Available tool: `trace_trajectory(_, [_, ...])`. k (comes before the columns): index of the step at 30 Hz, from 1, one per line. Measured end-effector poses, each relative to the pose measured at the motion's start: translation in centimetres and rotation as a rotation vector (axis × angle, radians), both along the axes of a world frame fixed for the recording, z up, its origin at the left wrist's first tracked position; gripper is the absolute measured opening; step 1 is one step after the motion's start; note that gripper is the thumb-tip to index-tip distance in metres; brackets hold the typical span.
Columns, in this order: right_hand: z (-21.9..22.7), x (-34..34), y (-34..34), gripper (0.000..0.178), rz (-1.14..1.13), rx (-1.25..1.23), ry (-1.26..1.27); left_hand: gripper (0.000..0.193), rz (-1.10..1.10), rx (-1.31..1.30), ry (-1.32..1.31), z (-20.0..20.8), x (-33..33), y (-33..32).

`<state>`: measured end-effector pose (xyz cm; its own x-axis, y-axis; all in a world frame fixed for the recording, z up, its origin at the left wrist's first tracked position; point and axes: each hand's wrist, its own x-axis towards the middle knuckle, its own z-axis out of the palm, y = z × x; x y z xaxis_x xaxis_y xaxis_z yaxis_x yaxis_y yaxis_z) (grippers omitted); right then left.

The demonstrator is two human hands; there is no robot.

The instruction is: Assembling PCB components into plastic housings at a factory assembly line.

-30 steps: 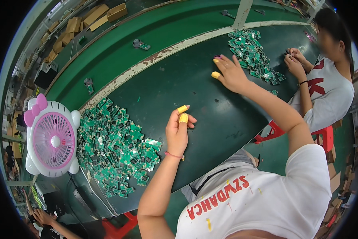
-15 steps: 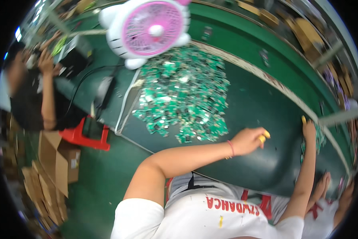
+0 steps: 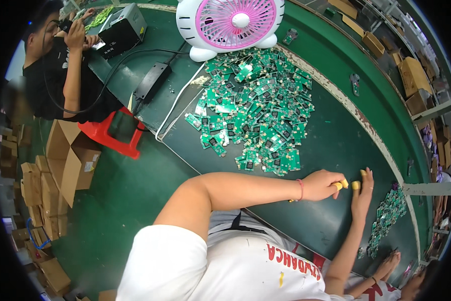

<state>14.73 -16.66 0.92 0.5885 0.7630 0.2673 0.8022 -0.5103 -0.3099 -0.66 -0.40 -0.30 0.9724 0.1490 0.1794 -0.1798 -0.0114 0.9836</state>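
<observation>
My left hand (image 3: 323,185) hovers over the dark green table with its fingers curled, yellow finger cots on thumb and forefinger. Whether anything small is pinched there cannot be made out. Close by on its right is my right hand (image 3: 362,196), also with yellow cots, its thumb and fingers apart and nothing visible in them. A large heap of small green circuit boards (image 3: 265,110) is spread beyond my left forearm. To the right of my right hand lies a smaller, longer pile of circuit boards (image 3: 387,219).
A pink and white fan (image 3: 239,21) stands behind the heap. A black power adapter (image 3: 152,82) with cables lies to its left. On the far left a person (image 3: 59,75) works near a red stool (image 3: 116,135). Another person's hands (image 3: 387,265) are at lower right.
My right hand has come back from the smaller board pile on the right, toward my left hand. Its fingers now point up, apart. The whole view has shifted.
</observation>
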Motion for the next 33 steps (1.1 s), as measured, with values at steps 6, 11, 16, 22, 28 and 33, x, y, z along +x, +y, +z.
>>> trace_trajectory(6, [-0.4, 0.2, -0.5, 0.033, 0.007, 0.066, 0.183, 0.021, 0.007, -0.121, 0.010, -1.0, 0.8, -0.4])
trace_trajectory(11, [-0.4, 0.1, -1.2, 0.029, 0.007, 0.165, 0.242, 0.022, -0.003, -0.159, 0.105, 0.5, -0.4, -0.9])
trace_trajectory(16, [-0.7, 1.0, -0.5, 0.023, -0.029, 0.201, 0.206, 0.024, -0.029, -0.078, 0.089, 1.0, -0.1, -0.6])
trace_trajectory(22, [-1.2, 1.4, -0.6, 0.025, -0.019, 0.205, 0.221, 0.018, -0.055, -0.047, 0.025, 0.4, 0.5, -0.7])
trace_trajectory(28, [-1.4, 1.5, -0.4, 0.025, -0.005, 0.185, 0.200, 0.018, -0.033, -0.019, -0.012, 0.2, 0.3, -0.6])
trace_trajectory(33, [-1.0, 0.9, -0.4, 0.026, -0.012, 0.182, 0.236, 0.018, -0.023, 0.015, -0.012, 0.3, -0.2, -0.9])
